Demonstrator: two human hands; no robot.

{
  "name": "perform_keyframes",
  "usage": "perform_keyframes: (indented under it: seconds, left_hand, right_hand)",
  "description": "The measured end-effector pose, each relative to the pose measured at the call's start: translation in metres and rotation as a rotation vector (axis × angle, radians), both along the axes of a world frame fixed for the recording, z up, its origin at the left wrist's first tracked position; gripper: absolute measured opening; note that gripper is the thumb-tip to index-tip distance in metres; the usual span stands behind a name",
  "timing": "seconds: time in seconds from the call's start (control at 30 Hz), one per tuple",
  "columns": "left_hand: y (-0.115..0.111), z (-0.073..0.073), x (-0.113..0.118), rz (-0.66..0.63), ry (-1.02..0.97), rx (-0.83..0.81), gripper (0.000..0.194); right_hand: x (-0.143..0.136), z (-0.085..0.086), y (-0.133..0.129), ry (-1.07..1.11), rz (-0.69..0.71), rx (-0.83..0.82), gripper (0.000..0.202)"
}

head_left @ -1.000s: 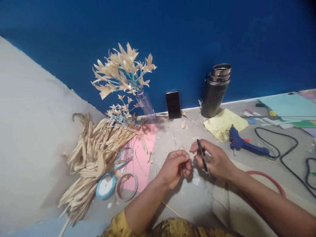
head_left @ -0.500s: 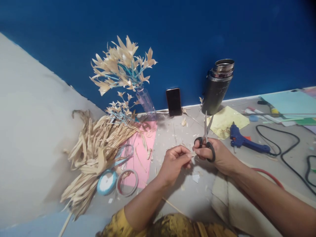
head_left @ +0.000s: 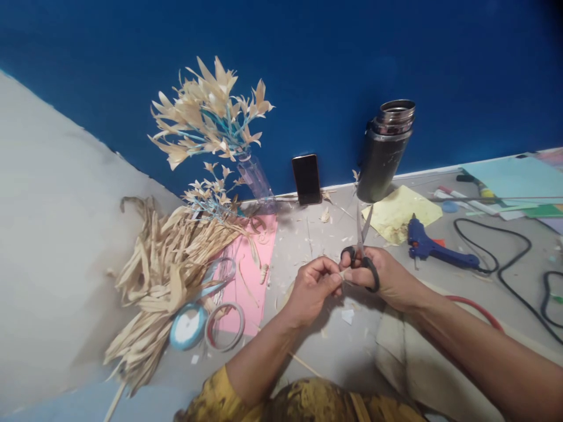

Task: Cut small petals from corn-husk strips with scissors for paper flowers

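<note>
My left hand (head_left: 314,289) pinches a small piece of pale dried husk (head_left: 342,274) between thumb and fingertips. Close beside it, my right hand (head_left: 387,275) is closed around the black handles of a pair of scissors (head_left: 361,234), whose parted blades point away from me. The right thumb and fingertip also touch the husk piece, most of which the fingers hide. Beneath both hands, small scraps (head_left: 348,316) lie scattered on the grey table (head_left: 294,246).
Dried husks (head_left: 153,293), tape rolls (head_left: 225,326) and pink paper (head_left: 246,281) lie left. Husk flowers stand in a clear bottle (head_left: 257,181). A phone (head_left: 307,179) and flask (head_left: 384,158) lean at the blue wall. Right are yellow paper (head_left: 398,211) and a corded glue gun (head_left: 433,246).
My hands have drawn slightly closer together at the husk piece, the scissors shifting a little left and tilting. The whole view has moved slightly.
</note>
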State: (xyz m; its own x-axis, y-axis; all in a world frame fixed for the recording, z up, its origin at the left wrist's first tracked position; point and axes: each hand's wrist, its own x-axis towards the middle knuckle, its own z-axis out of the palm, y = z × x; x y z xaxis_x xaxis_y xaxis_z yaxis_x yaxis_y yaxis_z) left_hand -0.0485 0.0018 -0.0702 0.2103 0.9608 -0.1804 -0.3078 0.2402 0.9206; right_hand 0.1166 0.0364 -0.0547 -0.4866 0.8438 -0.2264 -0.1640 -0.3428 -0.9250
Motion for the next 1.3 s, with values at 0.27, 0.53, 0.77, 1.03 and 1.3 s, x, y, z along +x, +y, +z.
perform_keyframes:
  seconds: [0.27,0.53,0.77,1.03,1.3]
  left_hand:
    - [-0.001,0.004,0.006,-0.056,-0.205,-0.093,0.036]
    - [-0.001,0.008,0.007,-0.068,-0.387,-0.227,0.024]
    - [-0.001,0.004,0.005,-0.04,-0.402,-0.208,0.018]
    - [-0.002,0.0,0.006,0.161,-0.014,-0.081,0.022]
    - [-0.004,0.001,0.005,0.185,0.273,0.038,0.021]
  right_hand:
    - [0.002,-0.003,0.003,0.239,0.069,-0.149,0.025]
    - [0.002,-0.003,0.002,0.232,0.071,-0.196,0.029]
    - [0.006,-0.007,0.01,0.234,-0.02,-0.164,0.027]
    - [0.004,-0.004,0.006,-0.29,-0.125,0.273,0.025]
    - [0.003,-0.002,0.004,-0.371,-0.086,0.431,0.021]
